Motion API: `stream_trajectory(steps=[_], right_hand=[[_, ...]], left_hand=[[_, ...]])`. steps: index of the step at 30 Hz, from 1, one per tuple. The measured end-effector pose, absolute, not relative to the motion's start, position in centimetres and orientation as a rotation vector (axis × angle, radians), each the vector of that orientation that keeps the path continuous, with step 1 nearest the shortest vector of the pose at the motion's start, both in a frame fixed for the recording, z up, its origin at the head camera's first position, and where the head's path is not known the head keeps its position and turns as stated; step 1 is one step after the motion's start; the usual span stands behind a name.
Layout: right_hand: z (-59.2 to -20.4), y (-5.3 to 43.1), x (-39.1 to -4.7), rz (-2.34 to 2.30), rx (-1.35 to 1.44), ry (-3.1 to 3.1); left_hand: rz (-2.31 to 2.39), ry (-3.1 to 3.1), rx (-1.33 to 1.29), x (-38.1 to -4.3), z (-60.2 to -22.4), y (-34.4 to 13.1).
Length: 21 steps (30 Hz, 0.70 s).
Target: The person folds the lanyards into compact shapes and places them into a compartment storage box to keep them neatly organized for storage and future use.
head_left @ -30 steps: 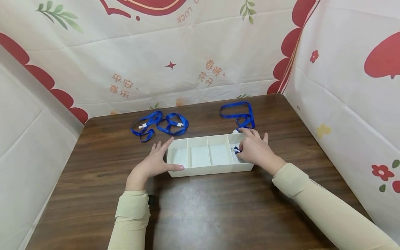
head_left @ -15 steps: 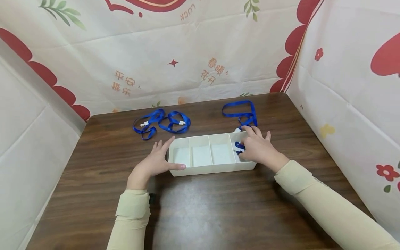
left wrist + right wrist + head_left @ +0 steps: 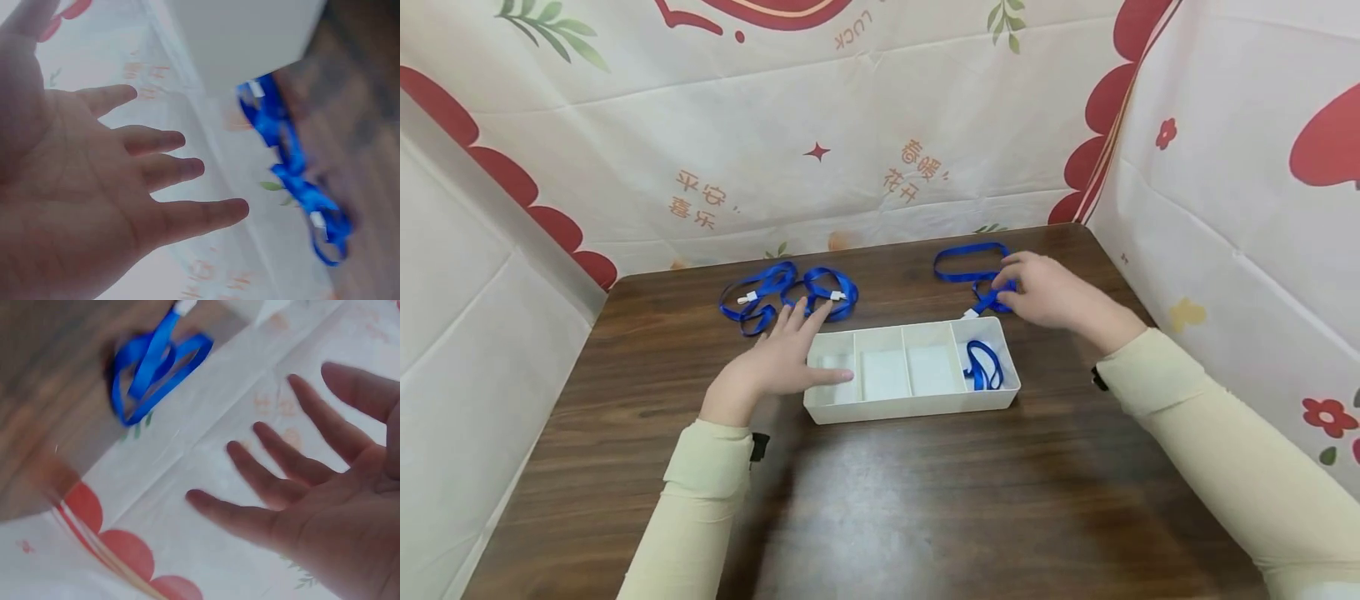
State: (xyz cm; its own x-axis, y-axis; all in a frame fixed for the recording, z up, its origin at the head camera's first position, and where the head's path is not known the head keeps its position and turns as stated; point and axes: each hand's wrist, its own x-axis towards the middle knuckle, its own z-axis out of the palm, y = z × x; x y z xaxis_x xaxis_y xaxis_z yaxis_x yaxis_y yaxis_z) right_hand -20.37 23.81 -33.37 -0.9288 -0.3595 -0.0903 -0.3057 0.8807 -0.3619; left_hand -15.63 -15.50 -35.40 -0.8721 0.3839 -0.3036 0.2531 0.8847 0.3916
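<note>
A white tray (image 3: 917,406) with side-by-side compartments stands on the table, and a folded blue lanyard (image 3: 983,367) lies in its rightmost one. My left hand (image 3: 775,358), fingers spread, is over the tray's left end and holds nothing; its open palm also fills much of the left wrist view. Behind the tray's right end, my right hand (image 3: 1041,290) is at the right-hand loose lanyard (image 3: 966,276), covering part of it in the head view. The right wrist view shows those fingers (image 3: 244,519) extended, apart from the blue lanyard (image 3: 147,369).
Two more blue lanyards, the left one (image 3: 758,287) and the one beside it (image 3: 847,292), lie behind the tray's left part, with white clips. A printed cloth (image 3: 760,142) hangs along the table's back edge, and another (image 3: 1240,250) along the right.
My right hand has let go of the lanyard in the rightmost compartment and moved back and right to the loose one. The left hand has lifted off the tray's end.
</note>
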Motion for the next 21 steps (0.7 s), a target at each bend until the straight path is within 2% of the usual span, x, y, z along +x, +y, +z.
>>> stream_trajectory(steps=[3,10,21], right_hand=[[-33.8,24.5,-22.4,-0.541,-0.573,2.886],[-38.1,24.8,-26.3,-0.575,-0.735,2.664],[-40.9,24.4,-28.5,-0.482,-0.808,2.611]], left_hand=[[0.455,2.694,0.506,-16.5,-34.0,-14.7],[0.355,2.689,0.61,-19.3,-32.9,-13.4],[0.367,2.568,0.626,-21.0,-32.6,-12.2]])
